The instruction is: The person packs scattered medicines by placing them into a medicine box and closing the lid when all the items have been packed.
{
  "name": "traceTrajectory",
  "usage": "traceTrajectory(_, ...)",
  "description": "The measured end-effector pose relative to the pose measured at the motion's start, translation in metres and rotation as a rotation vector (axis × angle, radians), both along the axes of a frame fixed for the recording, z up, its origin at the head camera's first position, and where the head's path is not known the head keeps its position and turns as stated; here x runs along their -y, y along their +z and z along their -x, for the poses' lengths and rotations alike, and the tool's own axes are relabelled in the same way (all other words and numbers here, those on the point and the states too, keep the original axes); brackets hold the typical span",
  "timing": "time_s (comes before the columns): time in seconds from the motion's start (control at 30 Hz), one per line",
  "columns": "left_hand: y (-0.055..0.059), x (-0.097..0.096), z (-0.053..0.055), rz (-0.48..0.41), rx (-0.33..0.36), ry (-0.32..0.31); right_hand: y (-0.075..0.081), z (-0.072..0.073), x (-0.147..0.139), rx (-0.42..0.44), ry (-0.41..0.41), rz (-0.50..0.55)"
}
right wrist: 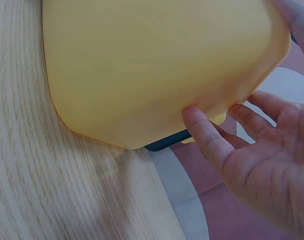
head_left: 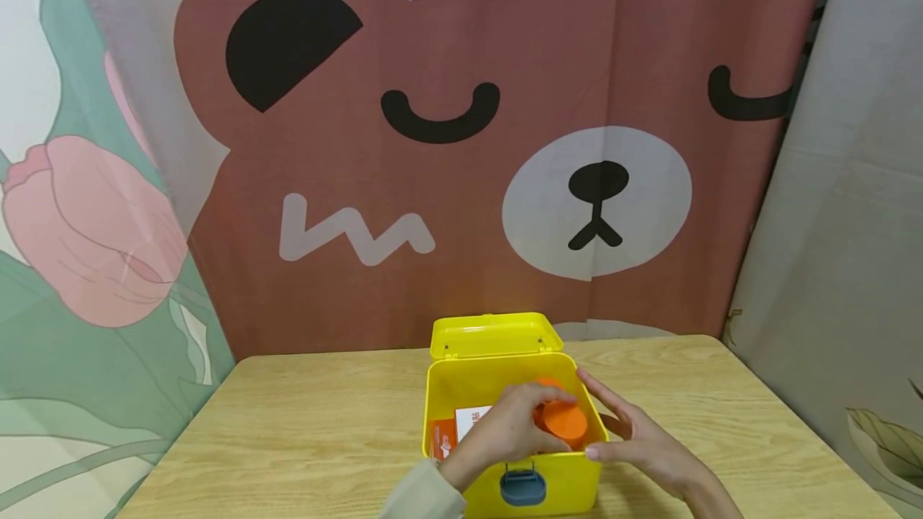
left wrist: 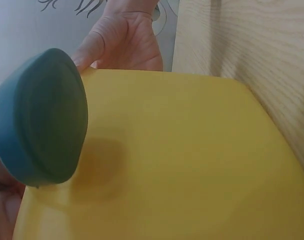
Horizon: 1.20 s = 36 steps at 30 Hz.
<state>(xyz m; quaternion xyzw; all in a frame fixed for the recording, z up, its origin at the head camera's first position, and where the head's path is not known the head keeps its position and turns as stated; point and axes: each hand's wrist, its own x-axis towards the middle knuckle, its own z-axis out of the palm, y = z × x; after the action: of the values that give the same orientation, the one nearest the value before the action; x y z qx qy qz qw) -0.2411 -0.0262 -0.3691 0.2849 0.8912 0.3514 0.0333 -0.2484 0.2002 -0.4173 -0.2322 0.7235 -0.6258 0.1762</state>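
A yellow lidded box (head_left: 534, 487) stands on the table with its lid (head_left: 497, 335) raised at the back. My left hand (head_left: 512, 427) reaches into it and grips an orange round-topped container (head_left: 566, 423) between thumb and fingers. The lower part of that container is hidden by the box wall. My right hand (head_left: 649, 451) touches the box's right side, its fingers fairly straight and the thumb at the front corner rim. In the right wrist view, the fingertips of that hand (right wrist: 272, 165) meet the yellow side wall. A grey-blue latch (left wrist: 52, 117) hangs on the box front.
Inside the box at left are a white packet (head_left: 470, 420) and an orange-red packet (head_left: 442, 439). Another orange piece (head_left: 550, 383) shows behind the held container. The wooden table (head_left: 310, 423) extends around the box, with a bear-print cloth (head_left: 324, 303) behind it.
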Motion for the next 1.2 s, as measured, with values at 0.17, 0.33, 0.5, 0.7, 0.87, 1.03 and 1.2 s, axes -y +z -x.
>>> traceTrajectory(0.17, -0.001, 0.000, 0.001, 0.008, -0.002, -0.013, 0.000, 0.001, 0.000, 0.001, 0.002, 0.000)
traceTrajectory(0.33, -0.003, 0.000, 0.003, 0.032, -0.019, -0.033, -0.001, 0.001, 0.000, 0.011, -0.003, 0.000)
traceTrajectory(0.5, -0.004, 0.000, 0.005, 0.072, -0.029, -0.045, -0.001, 0.002, -0.001, 0.018, 0.007, 0.010)
traceTrajectory(0.7, -0.005, 0.001, 0.009, 0.087, -0.028, -0.091, -0.001, 0.003, -0.001, 0.018, 0.018, 0.019)
traceTrajectory(0.87, -0.006, 0.000, 0.012, 0.095, -0.037, -0.123, 0.000, 0.002, -0.001, 0.011, 0.015, 0.015)
traceTrajectory(1.03, -0.005, -0.002, 0.013, 0.100, -0.032, -0.120, 0.001, 0.001, -0.001, 0.012, 0.013, 0.017)
traceTrajectory(1.2, -0.004, -0.002, 0.011, 0.141, -0.057, -0.097, 0.001, 0.001, -0.002, 0.024, 0.017, 0.023)
